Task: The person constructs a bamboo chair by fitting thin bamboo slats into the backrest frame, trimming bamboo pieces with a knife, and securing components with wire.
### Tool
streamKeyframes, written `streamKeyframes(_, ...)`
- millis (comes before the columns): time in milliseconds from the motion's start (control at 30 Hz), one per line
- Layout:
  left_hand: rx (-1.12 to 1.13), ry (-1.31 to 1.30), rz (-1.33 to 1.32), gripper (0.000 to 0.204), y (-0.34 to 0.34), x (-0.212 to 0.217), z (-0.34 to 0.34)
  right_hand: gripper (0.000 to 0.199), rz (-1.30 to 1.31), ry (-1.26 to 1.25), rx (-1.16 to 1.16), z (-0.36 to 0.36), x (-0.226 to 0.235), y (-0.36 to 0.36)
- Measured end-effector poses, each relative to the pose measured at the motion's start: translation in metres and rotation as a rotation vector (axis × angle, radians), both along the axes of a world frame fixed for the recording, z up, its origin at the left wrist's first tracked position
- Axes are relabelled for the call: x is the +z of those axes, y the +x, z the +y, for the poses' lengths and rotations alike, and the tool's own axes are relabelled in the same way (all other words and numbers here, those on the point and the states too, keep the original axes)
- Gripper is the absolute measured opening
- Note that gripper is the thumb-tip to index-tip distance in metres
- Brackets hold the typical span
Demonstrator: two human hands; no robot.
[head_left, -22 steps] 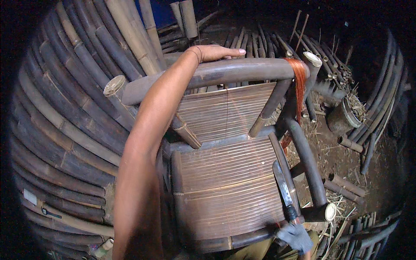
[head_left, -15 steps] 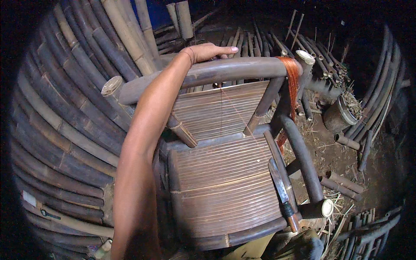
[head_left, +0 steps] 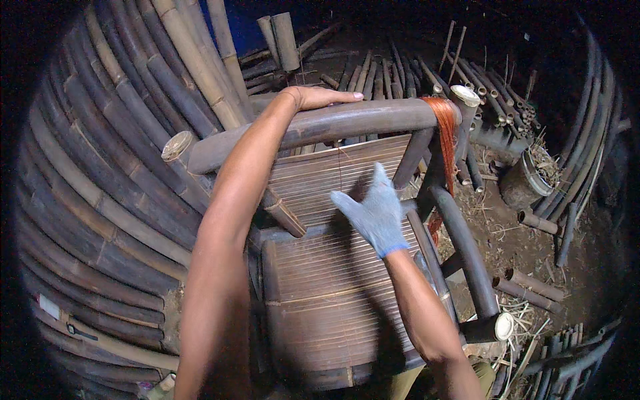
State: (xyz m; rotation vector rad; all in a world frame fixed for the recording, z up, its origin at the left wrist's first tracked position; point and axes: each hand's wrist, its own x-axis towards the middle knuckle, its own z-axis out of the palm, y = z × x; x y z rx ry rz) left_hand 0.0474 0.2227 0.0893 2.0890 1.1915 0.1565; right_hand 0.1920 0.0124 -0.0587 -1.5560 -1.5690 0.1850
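A bamboo chair [head_left: 320,123] with a slatted seat and backrest stands before me. My left hand [head_left: 320,98] reaches over its thick top rail, closed against the far side; the rail hides most of its fingers. A thin cord [head_left: 340,167] hangs down the backrest slats below that hand. My right hand [head_left: 373,212], in a light grey-blue glove, is open above the backrest, thumb and fingers apart and nothing between them. Beside the right forearm a bit of knife blade [head_left: 421,264] shows on the seat's right side; the arm covers the rest.
An orange cord bundle [head_left: 445,137] hangs over the rail's right end. Dark bamboo poles [head_left: 100,173] fill the left side. Cut bamboo lengths [head_left: 493,93] lie at the far right, near a bucket [head_left: 523,180] of shavings. Two short bamboo pieces [head_left: 530,290] lie right of the chair.
My gloved right hand has come into view from below and now hovers over the backrest. The chair sits slightly lower in the picture. My left hand stays at the top rail.
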Motion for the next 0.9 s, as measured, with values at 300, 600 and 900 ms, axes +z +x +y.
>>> streamKeyframes(300,0.199,0.757,0.112,0.067,-0.006,0.026,-0.043,0.018,1.42,-0.052,0.388,-0.039,-0.002,0.057)
streamKeyframes(600,0.066,1.188,0.533,0.114,-0.039,-0.023,-0.151,0.035,1.494,0.086,1.098,-0.076,0.095,0.135)
streamKeyframes(900,0.221,1.223,0.488,0.107,-0.037,-0.033,-0.144,0.04,-0.467,-0.062,0.169,-0.042,-0.005,0.068)
